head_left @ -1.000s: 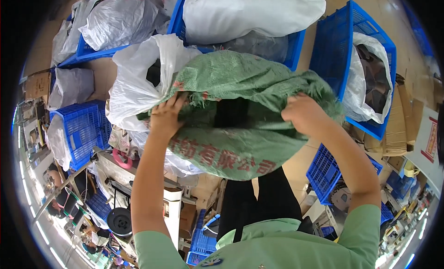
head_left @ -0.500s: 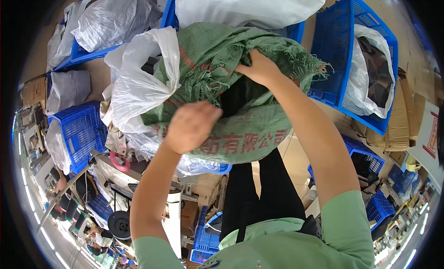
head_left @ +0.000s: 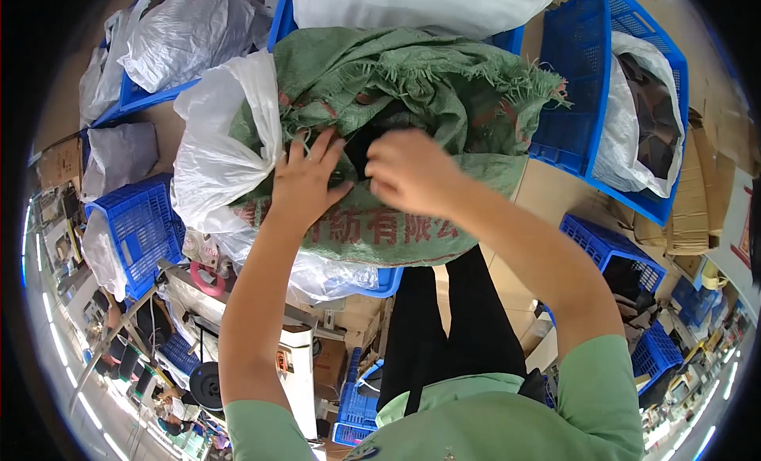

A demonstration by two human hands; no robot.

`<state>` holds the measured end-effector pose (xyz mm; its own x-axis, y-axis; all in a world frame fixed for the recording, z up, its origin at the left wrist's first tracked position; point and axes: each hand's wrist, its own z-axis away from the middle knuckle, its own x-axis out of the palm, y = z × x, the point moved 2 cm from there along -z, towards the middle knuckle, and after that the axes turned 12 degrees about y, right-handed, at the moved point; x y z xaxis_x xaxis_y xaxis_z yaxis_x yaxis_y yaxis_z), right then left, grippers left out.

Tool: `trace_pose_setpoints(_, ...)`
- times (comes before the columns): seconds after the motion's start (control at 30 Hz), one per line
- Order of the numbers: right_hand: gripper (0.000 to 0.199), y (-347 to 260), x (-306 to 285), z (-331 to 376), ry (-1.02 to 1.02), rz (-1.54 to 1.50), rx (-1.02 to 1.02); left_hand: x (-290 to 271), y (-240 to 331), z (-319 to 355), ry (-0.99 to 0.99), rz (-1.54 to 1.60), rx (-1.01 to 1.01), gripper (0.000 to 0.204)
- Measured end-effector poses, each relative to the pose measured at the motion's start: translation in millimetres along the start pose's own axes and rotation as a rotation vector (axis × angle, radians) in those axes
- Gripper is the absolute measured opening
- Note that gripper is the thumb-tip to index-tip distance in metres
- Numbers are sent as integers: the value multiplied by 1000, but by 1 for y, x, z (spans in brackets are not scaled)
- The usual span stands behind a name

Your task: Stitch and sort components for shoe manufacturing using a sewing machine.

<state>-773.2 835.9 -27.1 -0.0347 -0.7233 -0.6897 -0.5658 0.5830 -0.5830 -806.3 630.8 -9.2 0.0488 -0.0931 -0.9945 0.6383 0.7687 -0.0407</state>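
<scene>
A green woven sack with frayed edges and red printing lies in front of me, its dark mouth gaping in the middle. My left hand rests on the left side of that mouth, fingers spread over the fabric. Across the opening, my right hand hovers at the near rim with its fingers curled together and slightly blurred. Whatever those fingers may hold is hidden. Dark contents show inside the sack but cannot be made out. A white plastic bag bunches against the sack's left side.
At the right stands a blue crate with a white-lined bundle of camouflage-patterned cloth. A large white sack lies beyond the green one. Blue baskets and another white bag are on the left. Flattened cardboard leans at far right.
My right hand has left the sack's far right edge and come toward me and left, fingers now curled. The left hand has shifted slightly up and spread. The sack's mouth has changed shape.
</scene>
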Motion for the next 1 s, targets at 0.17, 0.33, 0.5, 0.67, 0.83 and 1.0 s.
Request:
trace_pose_setpoints(0.17, 25, -51, 29, 74, -311, -61, 10, -9, 16, -6, -65, 19, -50, 51)
trace_pose_setpoints(0.33, 32, -75, 34, 99, -507, -410, 332, 0, 14, 6, -14, 9, -95, 32)
trace_pose_setpoints(0.5, 28, -70, 31, 93, -422, -425, 475, -3, 4, 10, 118, 85, -152, 25)
trace_pose_setpoints(0.67, 30, -68, 24, 89, -337, -339, 595, -18, 2, 12, 61, 11, -117, 24)
trace_pose_setpoints(0.83, 35, -66, 17, 91, -666, -221, 801, -15, 13, 17, -28, -21, -101, 32)
trace_pose_setpoints(1.0, 36, -60, 22, 107, -641, -276, 817, -7, 23, 22, -39, -15, -75, 45)
